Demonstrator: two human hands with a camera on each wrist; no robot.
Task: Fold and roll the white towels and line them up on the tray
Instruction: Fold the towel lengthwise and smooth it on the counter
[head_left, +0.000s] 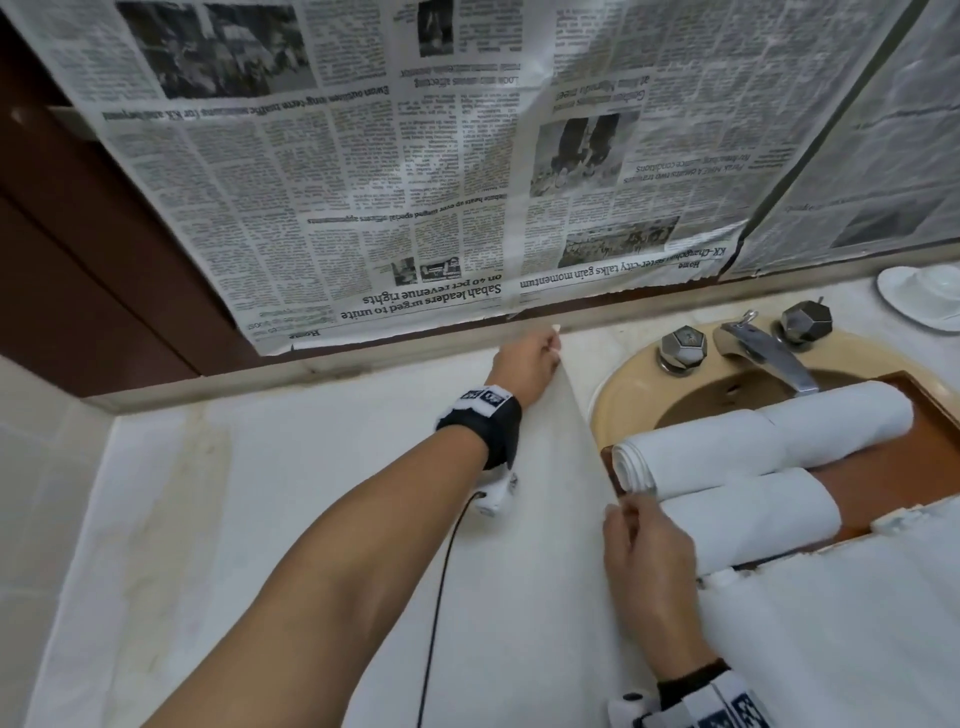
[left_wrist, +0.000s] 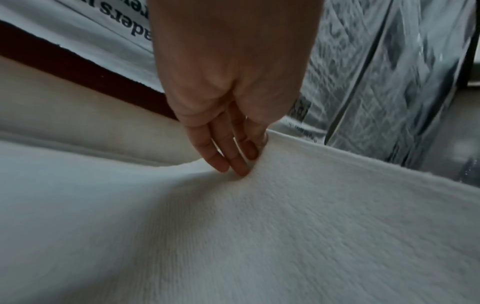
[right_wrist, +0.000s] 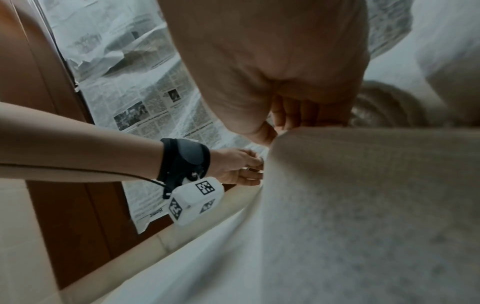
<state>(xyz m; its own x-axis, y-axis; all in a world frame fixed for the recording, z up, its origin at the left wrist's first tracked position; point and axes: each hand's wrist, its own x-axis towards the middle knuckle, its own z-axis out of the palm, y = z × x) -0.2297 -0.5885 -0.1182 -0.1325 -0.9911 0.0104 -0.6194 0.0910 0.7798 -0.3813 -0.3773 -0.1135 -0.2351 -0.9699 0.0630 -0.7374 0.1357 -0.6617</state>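
Observation:
A white towel (head_left: 550, 519) lies spread on the counter, with its right edge lifted into a taut ridge. My left hand (head_left: 553, 345) pinches the far corner of that edge near the back wall; the left wrist view shows my left hand (left_wrist: 255, 150) with its fingers curled on the towel (left_wrist: 285, 226). My right hand (head_left: 621, 512) pinches the near corner; the right wrist view shows my right hand (right_wrist: 280, 131) at the towel's (right_wrist: 363, 205) edge. Two rolled white towels (head_left: 753, 447) (head_left: 753, 514) lie side by side on a brown tray (head_left: 914, 457) over the sink.
A beige sink (head_left: 623, 395) with a chrome faucet (head_left: 763, 353) and two knobs sits at the right. A white cup and saucer (head_left: 924, 296) stand at back right. Newspaper (head_left: 415, 182) covers the wall behind. More white cloth (head_left: 831, 623) overlaps the tray's near corner.

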